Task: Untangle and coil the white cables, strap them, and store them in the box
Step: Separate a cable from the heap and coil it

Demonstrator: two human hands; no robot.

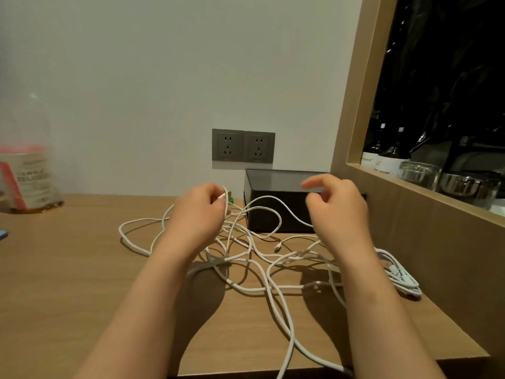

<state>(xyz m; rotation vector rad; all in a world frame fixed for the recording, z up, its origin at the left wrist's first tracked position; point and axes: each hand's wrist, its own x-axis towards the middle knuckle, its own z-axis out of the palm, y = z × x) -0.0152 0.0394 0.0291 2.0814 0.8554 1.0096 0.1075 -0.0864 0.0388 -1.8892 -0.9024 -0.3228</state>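
Head camera looks down on a wooden counter (68,269) where the white cables (259,258) lie in one loose tangle, spread from the middle toward the right edge. Several loops cross each other, one strand runs off the front edge, and a small bundle (399,272) of cable lies at the right side, near the wooden frame. The black box (276,212) stands at the back of the counter, just under the wall sockets (243,145), and some loops rise in front of it. I cannot tell if it has a lid on.

The left hand (196,212) is closed on one cable end; the plug (225,195) shows between the fingers, above the tangle. The right hand (336,206) is raised in front of the box with fingers half curled and apart, and it grasps nothing that I can see, though one strand passes close under it.

I judge that the work is at the first step, the untangling: no cable is coiled by hand, no strap is visible, nothing is put in the box. The next move probably needs the right hand to take the strand that leads from the held plug and to follow it through the crossings, lifting it free of the other loops without pulling a knot tight.
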